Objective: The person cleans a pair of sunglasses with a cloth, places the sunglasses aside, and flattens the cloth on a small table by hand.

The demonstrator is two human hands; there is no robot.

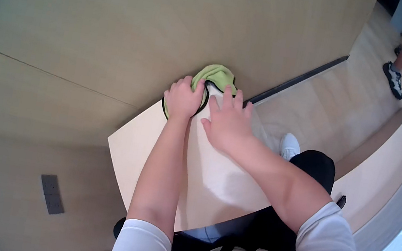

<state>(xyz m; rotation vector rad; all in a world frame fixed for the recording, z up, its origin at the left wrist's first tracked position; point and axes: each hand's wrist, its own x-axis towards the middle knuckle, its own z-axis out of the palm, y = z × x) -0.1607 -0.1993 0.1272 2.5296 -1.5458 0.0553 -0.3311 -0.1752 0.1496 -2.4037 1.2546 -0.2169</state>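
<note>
A green cloth with a dark edge (217,75) lies bunched at the far end of a pale wooden surface (141,137), against the wooden wall. My left hand (183,97) presses down on the cloth, its fingers wrapped over part of it and the thumb beside a fold. Just to the right, my right hand (229,122) rests flat on the pale surface with fingers spread, its fingertips close to the cloth's lower right edge. Nothing is held in my right hand.
A wooden wall (122,24) rises behind the surface. A dark socket panel (52,194) is at the lower left. Another person's leg and shoe (393,80) stand at the upper right. A curved wooden ledge (383,170) runs along the right.
</note>
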